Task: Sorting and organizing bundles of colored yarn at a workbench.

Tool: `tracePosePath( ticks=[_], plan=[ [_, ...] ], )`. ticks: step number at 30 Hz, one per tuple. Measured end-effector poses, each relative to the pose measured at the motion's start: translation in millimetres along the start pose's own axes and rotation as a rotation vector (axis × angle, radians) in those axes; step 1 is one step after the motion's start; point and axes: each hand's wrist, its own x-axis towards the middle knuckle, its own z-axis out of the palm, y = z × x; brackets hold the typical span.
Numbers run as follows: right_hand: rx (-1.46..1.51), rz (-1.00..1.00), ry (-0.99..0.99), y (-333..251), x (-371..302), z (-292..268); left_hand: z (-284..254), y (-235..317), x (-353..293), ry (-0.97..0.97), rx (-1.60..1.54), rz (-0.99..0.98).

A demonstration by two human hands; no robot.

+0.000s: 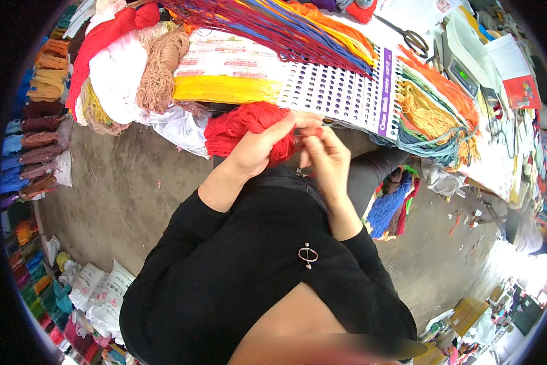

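Observation:
A bundle of bright red thread (236,129) hangs at the table's near edge, in front of my body. My left hand (262,145) is closed around its right end, with the fingers reaching across to the right. Close beside it, my right hand (328,155) has its fingers bent and pinched together at the end of the red bundle. A bit of red shows at those fingertips, but what they hold is too small to make out. Just beyond both hands lies a white card with rows of punched holes (322,91) and a purple strip.
Yellow thread (225,89) and long maroon, blue and orange strands (322,36) lie across the table. Brown yarn (162,70) sits at the left. Black-handled scissors (414,42) and a white digital scale (465,58) are at the far right. A blue bundle (388,210) hangs below the table.

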Motion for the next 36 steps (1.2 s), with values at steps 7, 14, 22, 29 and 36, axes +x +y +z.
tracePosePath(
  ticks=[7, 14, 22, 29, 36],
  plan=[
    [0.152, -0.056, -0.118, 13.6, 0.4, 1.3, 2.5, -2.6, -3.7, -0.020, -0.109, -0.187],
    [0.343, 0.029, -0.123, 4.5, -5.2, -0.9, -7.5, 0.8, -0.7, 0.053, -0.513, -0.264],
    [0.399, 0.071, -0.086, 2.7, -6.3, -4.1, -16.9, 11.0, -4.4, 0.207, -0.367, -0.199],
    [0.414, 0.089, -0.077, 3.3, -6.4, -4.2, -14.5, 15.3, -5.8, 0.174, -0.262, -0.191],
    [0.389, 0.069, -0.064, 5.0, -6.8, -3.6, -14.2, 14.0, -6.0, 0.165, -0.279, -0.215]
  ],
)
